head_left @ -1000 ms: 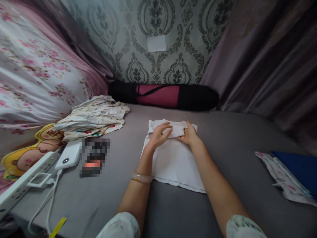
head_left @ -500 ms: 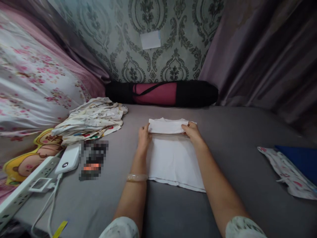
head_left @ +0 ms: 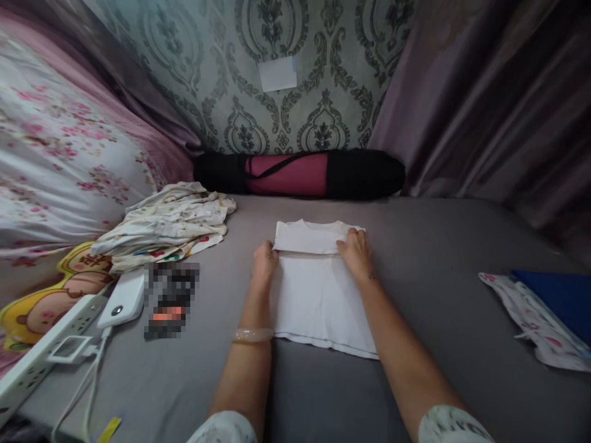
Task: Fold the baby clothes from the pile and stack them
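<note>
A white shirt (head_left: 318, 295) lies on the grey sheet in front of me, its top part folded over into a band with the neckline at the far edge. At the left end of that band, my left hand (head_left: 265, 261) pinches the edge of the cloth. My right hand (head_left: 357, 251) is on the band's right end, fingers bent over the cloth and thumb at its near side. The lower part of the shirt lies flat between my forearms.
A black and pink roll bag (head_left: 295, 174) lies along the wall. On the left are crumpled patterned clothes (head_left: 175, 218), a white power bank (head_left: 122, 299), a power strip (head_left: 50, 344) and a yellow cartoon cushion (head_left: 46, 307). Folded floral cloth (head_left: 530, 320) and a blue item (head_left: 554, 301) lie right.
The folded band has come down flatter onto the shirt, its near edge slightly closer to me. My right hand has turned so its fingers lie over the cloth.
</note>
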`<state>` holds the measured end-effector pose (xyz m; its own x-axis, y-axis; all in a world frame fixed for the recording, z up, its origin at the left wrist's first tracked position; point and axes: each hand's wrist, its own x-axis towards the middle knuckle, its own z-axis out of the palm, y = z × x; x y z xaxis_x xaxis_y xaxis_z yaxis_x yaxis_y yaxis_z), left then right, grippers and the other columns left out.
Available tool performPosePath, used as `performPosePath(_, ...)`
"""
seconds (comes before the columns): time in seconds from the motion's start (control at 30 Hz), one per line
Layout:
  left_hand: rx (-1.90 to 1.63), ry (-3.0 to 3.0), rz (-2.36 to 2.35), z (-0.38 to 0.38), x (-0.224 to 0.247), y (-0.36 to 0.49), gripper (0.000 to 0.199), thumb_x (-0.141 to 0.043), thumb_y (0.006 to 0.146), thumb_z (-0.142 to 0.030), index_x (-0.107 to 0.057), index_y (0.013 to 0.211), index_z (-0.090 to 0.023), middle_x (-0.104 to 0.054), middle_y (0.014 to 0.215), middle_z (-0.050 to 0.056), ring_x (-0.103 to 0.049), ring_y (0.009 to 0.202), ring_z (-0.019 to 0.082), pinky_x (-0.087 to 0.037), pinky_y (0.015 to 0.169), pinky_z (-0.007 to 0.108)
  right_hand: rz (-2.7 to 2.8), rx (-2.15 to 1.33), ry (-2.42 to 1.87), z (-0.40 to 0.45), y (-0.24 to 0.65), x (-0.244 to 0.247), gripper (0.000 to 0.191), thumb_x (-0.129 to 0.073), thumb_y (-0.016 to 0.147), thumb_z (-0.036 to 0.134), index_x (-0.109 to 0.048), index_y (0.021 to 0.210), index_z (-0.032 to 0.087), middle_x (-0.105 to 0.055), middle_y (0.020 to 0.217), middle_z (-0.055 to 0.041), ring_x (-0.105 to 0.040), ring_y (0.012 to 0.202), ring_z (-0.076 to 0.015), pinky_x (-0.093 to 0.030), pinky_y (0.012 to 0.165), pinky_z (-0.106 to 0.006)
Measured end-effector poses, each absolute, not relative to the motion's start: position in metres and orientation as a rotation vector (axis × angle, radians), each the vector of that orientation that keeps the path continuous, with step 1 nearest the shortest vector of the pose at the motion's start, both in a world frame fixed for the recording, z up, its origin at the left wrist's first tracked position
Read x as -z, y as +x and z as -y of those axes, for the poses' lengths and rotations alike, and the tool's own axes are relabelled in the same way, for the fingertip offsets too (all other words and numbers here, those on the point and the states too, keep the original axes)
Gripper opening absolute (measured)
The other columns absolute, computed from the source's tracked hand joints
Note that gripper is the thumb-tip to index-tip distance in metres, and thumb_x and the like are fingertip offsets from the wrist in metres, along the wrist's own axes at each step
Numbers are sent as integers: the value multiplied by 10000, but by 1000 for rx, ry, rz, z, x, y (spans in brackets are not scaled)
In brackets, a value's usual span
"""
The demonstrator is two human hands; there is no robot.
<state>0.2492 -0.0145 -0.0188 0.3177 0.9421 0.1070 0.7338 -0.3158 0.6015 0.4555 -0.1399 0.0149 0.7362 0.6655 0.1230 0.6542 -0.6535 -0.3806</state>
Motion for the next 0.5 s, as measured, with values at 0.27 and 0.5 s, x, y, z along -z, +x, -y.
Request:
performPosePath(0.27,-702,2308,-1219,21,12,244,505,-477,799,-103,-483,1292,-213,-561,994,97,-568,988,233,-444,892,365,1508,-55,-2404,123,426,0,550,-308,985,385,-378,1458,113,-267,1560,-148,-168,1443,-290,-124,1145,-458)
performPosePath(0.5,-648,2229,-1354,22,13,247,411,-433,782,-49,-579,1129,-213,-530,953,90,-566,914,231,-462,838,364,1567,-88,-2441,125,414,13,560,-225,994,469,-348,1486,233,-245,1578,-88,-137,1447,-308,-32,1130,-551)
